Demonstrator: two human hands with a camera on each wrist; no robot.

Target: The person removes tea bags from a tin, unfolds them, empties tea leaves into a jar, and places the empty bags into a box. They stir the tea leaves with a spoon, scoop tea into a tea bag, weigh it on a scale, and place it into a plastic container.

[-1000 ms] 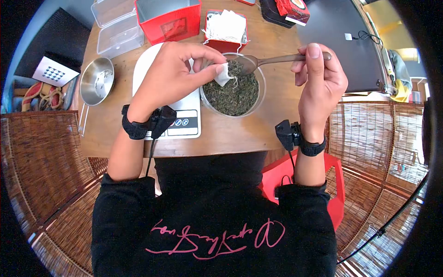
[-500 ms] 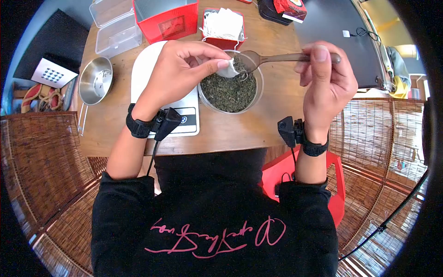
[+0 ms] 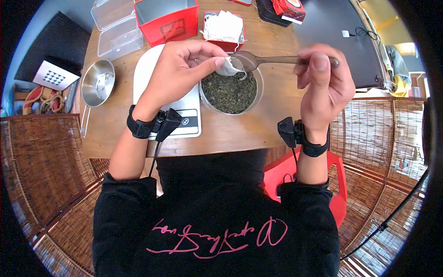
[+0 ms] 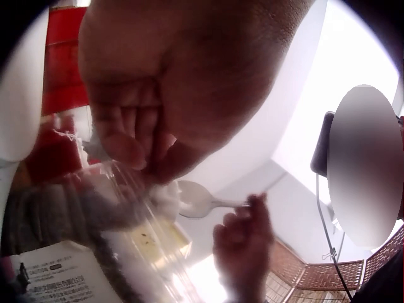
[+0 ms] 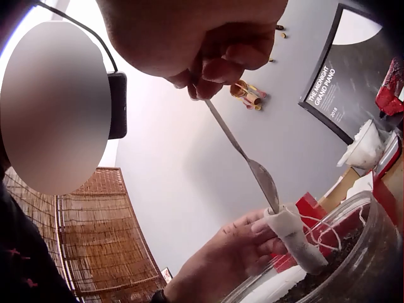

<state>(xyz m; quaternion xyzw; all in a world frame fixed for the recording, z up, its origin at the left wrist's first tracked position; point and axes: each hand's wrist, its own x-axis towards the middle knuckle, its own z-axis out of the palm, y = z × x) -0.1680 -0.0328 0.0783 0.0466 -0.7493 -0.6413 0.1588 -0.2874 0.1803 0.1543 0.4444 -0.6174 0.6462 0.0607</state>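
My left hand pinches a small white tea bag with a string between thumb and fingers, above a round clear tub of dark dried tea leaves. Between its thumb and curled fingers, my right hand grips the handle of a brownish spoon. The bowl of the spoon meets the open top of the tea bag, and in the right wrist view its tip is at the bag's mouth. The lower part of the bag bulges with dark contents. A string hangs from it over the tub.
Under the left forearm lies a white scale. A metal pan with a few scraps stands at left. Behind are a clear hinged box, a big red tin and a red box of white tea bags. A black case sits back right.
The right hand has shifted right with the spoon, whose bowl has lifted from the leaves to the tea bag's mouth. The left hand has turned the bag's opening towards the spoon.
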